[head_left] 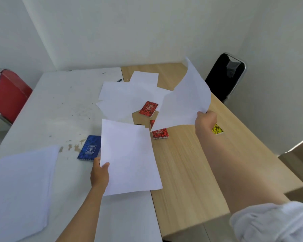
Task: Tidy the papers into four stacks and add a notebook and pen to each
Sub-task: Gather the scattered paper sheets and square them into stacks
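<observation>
White table, left hand pinching lengthwise sheet, right hand gripping lifted sheet

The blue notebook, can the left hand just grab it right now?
Probably not yet. The left hand is right beside the blue notebook, but it is pinching a sheet of paper whose edge covers the notebook's right side. It would need to set the sheet down first.

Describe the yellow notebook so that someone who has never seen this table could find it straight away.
Start at the wooden table on the right, next to the white table. Look along its right side, just past the right hand that lifts a sheet. The yellow notebook peeks out from behind that wrist; it is the only yellow one, whereas the nearby notebooks are red and blue.
</observation>
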